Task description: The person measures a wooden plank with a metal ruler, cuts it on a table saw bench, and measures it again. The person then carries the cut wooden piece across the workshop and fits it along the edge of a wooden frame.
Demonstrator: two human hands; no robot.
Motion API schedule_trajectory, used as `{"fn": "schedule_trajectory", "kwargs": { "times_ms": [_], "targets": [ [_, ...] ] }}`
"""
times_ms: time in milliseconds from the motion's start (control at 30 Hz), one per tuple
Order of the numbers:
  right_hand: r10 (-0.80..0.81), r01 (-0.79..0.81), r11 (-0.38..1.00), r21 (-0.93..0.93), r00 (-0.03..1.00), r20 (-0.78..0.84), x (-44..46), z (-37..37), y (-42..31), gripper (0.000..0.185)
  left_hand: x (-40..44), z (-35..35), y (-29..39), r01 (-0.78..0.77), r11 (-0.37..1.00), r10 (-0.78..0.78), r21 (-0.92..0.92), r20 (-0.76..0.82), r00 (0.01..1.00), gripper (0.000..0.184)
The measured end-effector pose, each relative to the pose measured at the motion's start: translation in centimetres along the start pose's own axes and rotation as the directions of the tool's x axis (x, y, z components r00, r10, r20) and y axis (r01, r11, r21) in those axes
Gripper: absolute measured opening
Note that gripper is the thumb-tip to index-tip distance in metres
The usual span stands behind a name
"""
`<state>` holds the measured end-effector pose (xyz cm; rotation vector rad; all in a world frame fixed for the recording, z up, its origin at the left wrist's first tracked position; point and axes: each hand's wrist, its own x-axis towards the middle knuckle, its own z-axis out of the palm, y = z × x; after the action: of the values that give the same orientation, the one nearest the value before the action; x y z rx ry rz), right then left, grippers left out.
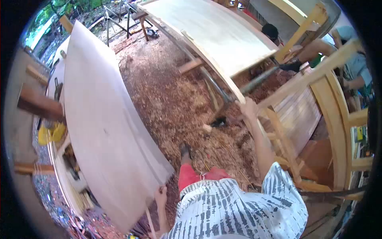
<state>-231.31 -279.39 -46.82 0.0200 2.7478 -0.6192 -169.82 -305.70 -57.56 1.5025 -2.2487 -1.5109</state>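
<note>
My right hand (248, 109) is closed around a long, thin wooden strip (215, 71) that runs up and away beside a large pale panel (211, 32). On the left lies a big smooth wooden sheet (107, 119), pointed at its far end. My left hand (160, 196) is at the near right edge of this sheet, its fingers pressed together on the edge. Below that hand a narrow light stick (151, 223) shows; whether the hand touches it I cannot tell.
Wood shavings cover the ground (167, 91). At the right stands a wooden frame (330, 131) with curved ribs; a person (356, 71) is behind it. Another person's dark-haired head (270, 31) shows past the panel. A yellow object (51, 133) hangs at the left.
</note>
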Motion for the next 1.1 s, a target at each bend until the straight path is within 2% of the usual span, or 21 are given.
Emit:
{"fn": "schedule_trajectory", "kwargs": {
  "times_ms": [33, 100, 133, 167, 200, 233, 267, 367, 500, 533, 600, 633, 700, 733, 800, 833, 900, 967, 1000, 1033, 1100],
  "targets": [
    [0.034, -0.032, 0.992, -0.121, 0.999, 0.012, 5.3, 1.1, -4.4, 0.054, 5.2, -0.7, 2.2, 0.010, 1.000, -0.010, 0.015, 0.014, 1.000, 0.025],
    [-0.206, 0.171, 0.949, -0.267, 0.973, -0.108, 16.7, 9.2, -2.0, 0.067, 11.9, -4.1, 6.4, 0.120, 0.992, -0.125, -0.046, -0.120, 0.985, 0.029],
    [0.006, 0.004, 0.977, -0.214, 0.999, 0.047, 15.2, 10.5, -5.3, 0.071, 14.9, -6.7, 9.0, 0.163, 0.986, -0.164, -0.024, -0.131, 0.978, 0.031],
    [0.112, -0.101, 0.979, -0.179, 0.992, 0.056, 9.4, -0.2, -11.0, 0.076, 15.5, -7.6, 13.6, 0.052, 0.997, -0.055, -0.056, -0.053, 0.997, 0.034],
    [0.108, -0.097, 0.979, -0.180, 0.993, 0.052, 9.0, -1.1, -11.2, 0.076, 17.9, -6.7, 15.5, -0.136, 0.991, 0.131, -0.012, -0.206, 0.970, 0.034],
    [0.071, -0.059, 0.982, -0.180, 0.996, 0.058, 13.3, 2.0, -12.0, 0.079, 24.4, -5.9, 23.3, -0.103, 0.978, 0.122, 0.184, -0.096, 0.988, 0.032],
    [0.027, -0.021, 0.987, -0.162, 0.999, 0.038, 15.2, 3.1, -12.5, 0.081, 30.2, -5.4, 24.8, -0.328, 0.930, 0.344, 0.166, -0.080, 0.935, 0.027],
    [-0.076, 0.086, 0.968, -0.234, 0.996, 0.053, 20.9, 4.7, -14.4, 0.083, 40.4, -4.8, 39.9, -0.496, 0.866, 0.493, 0.071, 0.054, 0.868, 0.019],
    [-0.192, 0.185, 0.954, -0.235, 0.981, -0.008, 15.0, -3.8, -15.5, 0.066, 36.6, -4.5, 55.1, -0.702, 0.710, 0.684, 0.057, 0.176, 0.707, 0.019],
    [-0.181, 0.173, 0.959, -0.225, 0.983, -0.014, 11.7, -2.0, -12.5, 0.066, 34.5, -3.5, 53.1, -0.768, 0.634, 0.740, 0.091, 0.217, 0.636, 0.020],
    [-0.336, 0.234, 0.926, -0.296, 0.867, -0.367, 5.3, -0.7, -9.1, 0.054, 32.7, -2.2, 52.7, -0.822, 0.554, 0.779, 0.133, 0.266, 0.568, 0.021],
    [-0.248, 0.123, 0.935, -0.332, 0.896, -0.367, 2.0, -1.0, -7.5, 0.046, 31.7, -0.5, 51.5, -0.833, 0.537, 0.799, 0.131, 0.236, 0.552, 0.022],
    [0.009, -0.008, 0.997, 0.073, 1.000, -0.018, -4.6, -2.5, -6.2, 0.042, 27.1, 0.9, 55.1, -0.960, 0.255, 0.884, 0.115, 0.376, 0.280, 0.028],
    [0.076, -0.077, 0.990, 0.120, 0.997, 0.017, -10.8, 0.3, -4.8, 0.042, 24.2, 2.1, 56.4, -0.989, 0.125, 0.881, 0.073, 0.450, 0.145, 0.032],
    [0.080, 0.042, 0.965, 0.258, 0.893, -0.443, -20.2, 2.8, -1.3, 0.038, 20.1, 5.0, 56.3, -0.992, -0.124, 0.844, 0.001, 0.526, -0.104, 0.039],
    [0.123, 0.007, 0.959, 0.284, 0.892, -0.436, -26.1, 3.5, 0.6, 0.038, 16.6, 6.1, 55.8, -0.988, -0.146, 0.796, -0.050, 0.588, -0.147, 0.043],
    [0.167, -0.096, 0.958, 0.269, 0.953, -0.255, -18.8, 2.7, -6.2, 0.036, 31.3, 11.2, 60.4, -0.988, -0.001, 0.721, -0.154, 0.684, -0.107, 0.047],
    [0.192, -0.117, 0.951, 0.286, 0.949, -0.251, -24.9, 2.5, -3.8, 0.038, 30.0, 12.1, 58.7, -0.936, -0.345, 0.551, -0.074, 0.791, -0.266, 0.050],
    [0.214, -0.137, 0.939, 0.316, 0.951, -0.224, -28.0, 2.5, -3.4, 0.041, 33.6, 14.9, 55.6, -0.955, -0.242, 0.390, -0.170, 0.885, -0.256, 0.052],
    [0.240, -0.157, 0.924, 0.349, 0.948, -0.208, -31.3, 2.8, -2.7, 0.043, 31.5, 14.2, 54.1, -0.941, -0.263, 0.367, -0.211, 0.881, -0.300, 0.052],
    [0.295, -0.209, 0.881, 0.425, 0.944, -0.148, -37.4, 3.6, -0.6, 0.043, 27.1, 11.4, 50.3, -0.968, -0.053, 0.371, -0.244, 0.895, -0.246, 0.047]
  ]
}}
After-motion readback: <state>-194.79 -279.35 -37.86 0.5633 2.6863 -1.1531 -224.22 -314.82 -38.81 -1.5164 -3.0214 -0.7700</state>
